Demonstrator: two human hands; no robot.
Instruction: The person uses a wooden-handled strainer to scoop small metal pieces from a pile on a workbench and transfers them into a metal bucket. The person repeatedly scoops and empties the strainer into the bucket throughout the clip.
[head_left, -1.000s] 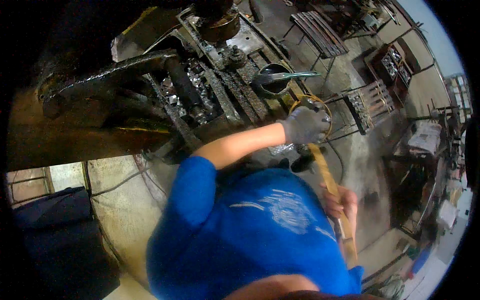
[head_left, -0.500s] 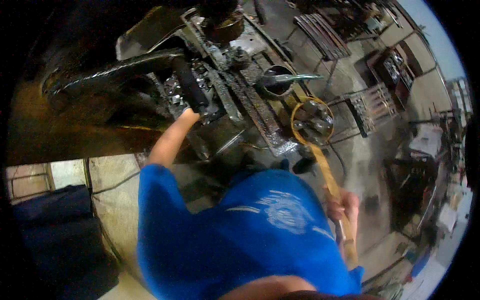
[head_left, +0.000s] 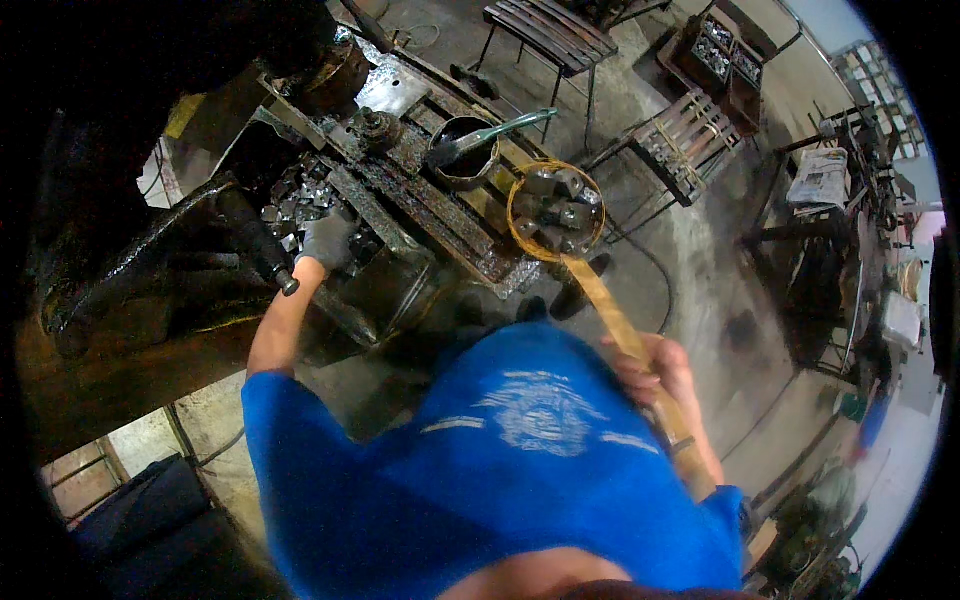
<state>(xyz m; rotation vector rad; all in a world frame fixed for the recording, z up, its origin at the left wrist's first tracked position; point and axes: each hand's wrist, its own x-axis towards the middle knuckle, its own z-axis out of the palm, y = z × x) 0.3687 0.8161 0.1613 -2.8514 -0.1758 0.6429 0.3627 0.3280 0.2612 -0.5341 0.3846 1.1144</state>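
Left hand [head_left: 328,243] now at grimy workshop machine [head_left: 425,203]

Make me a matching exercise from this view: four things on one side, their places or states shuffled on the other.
1. left hand
2. right hand
3. green-handled brush
4. yellow-rimmed scoop

A. lies across a round pot
B. grey-gloved, at a pile of small metal pieces
C. contains metal chunks
D. bare, gripping a yellowish handle

Pairs: 1-B, 2-D, 3-A, 4-C
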